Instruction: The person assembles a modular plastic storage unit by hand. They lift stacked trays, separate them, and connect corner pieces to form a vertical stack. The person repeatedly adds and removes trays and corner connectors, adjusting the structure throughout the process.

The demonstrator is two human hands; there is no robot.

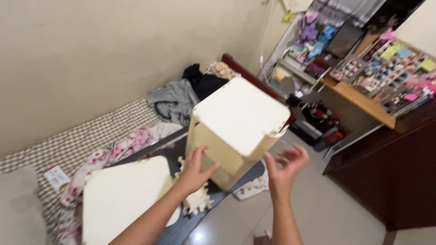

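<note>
Item: cream plastic stool (238, 124), square-topped, tilted, its flat top turned up toward the camera and to the right.
Position of item: raised above the dark floor mat (236, 179), beside the edge of the bed (86, 136); whether its lower corner touches the mat cannot be told.
Left hand (194, 170): flat against the stool's near side wall, fingers spread, palm pressed to the plastic; grip not closed round anything.
Right hand (287, 165): open, fingers spread and blurred, just beside the stool's lower right corner, apart from it; holds nothing.
Second stool (122, 195): same cream colour, lying at the bed's near edge, left of the left forearm, flat top facing the camera.
Foam pieces (197, 199): pale, jigsaw-edged, lying under the left wrist between the two stools.
Bed covering: brown-and-white checked sheet, with a pink floral cloth (106, 156) along its near edge.
Clothes heap (190, 93): grey, striped and black garments piled at the bed's far end, by the wall.
Bench (359, 102): wooden, at the far right, bearing small bottles and rows of small cards beneath a board of coloured notes.
Cabinet (390, 177): dark brown, at the right, below the bench's end.
Floor (327, 213): pale, glossy tile.
</note>
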